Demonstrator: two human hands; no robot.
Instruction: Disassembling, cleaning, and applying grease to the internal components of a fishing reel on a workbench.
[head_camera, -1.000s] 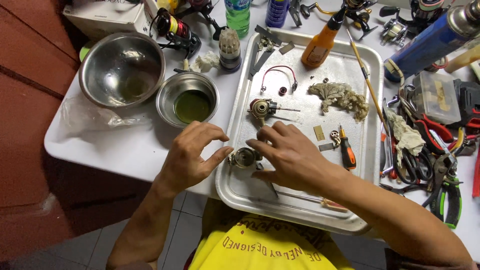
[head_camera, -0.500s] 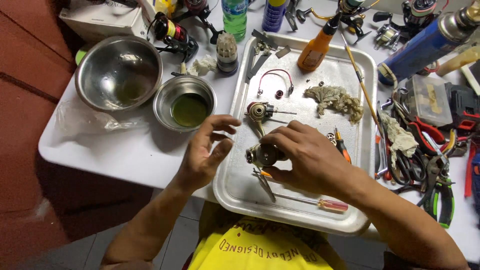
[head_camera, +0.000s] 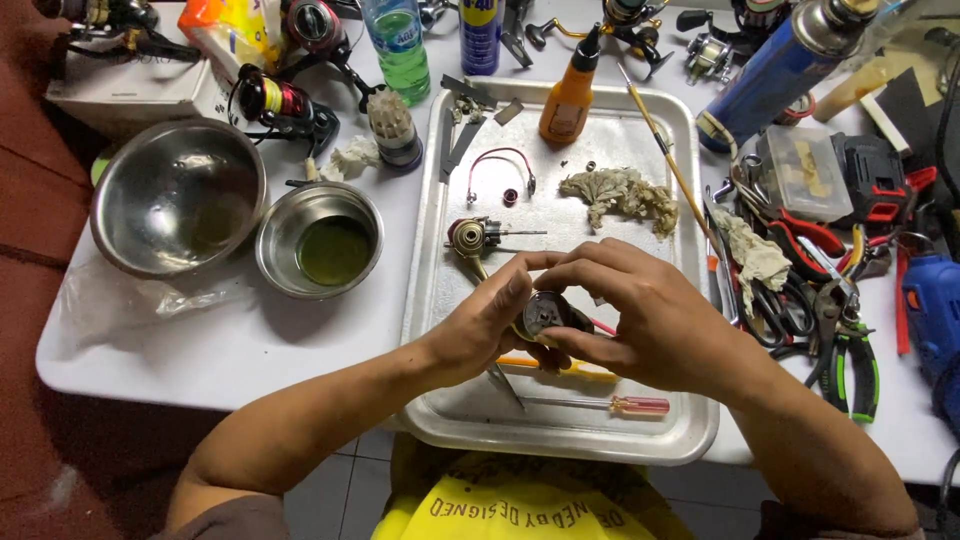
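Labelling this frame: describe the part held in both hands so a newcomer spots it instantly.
Start at the metal tray at the middle of the white table. Above its near half, the left hand and right hand meet around a small round metal part. Unlike the brass gear piece lying loose further up the tray, it is held up off the tray.
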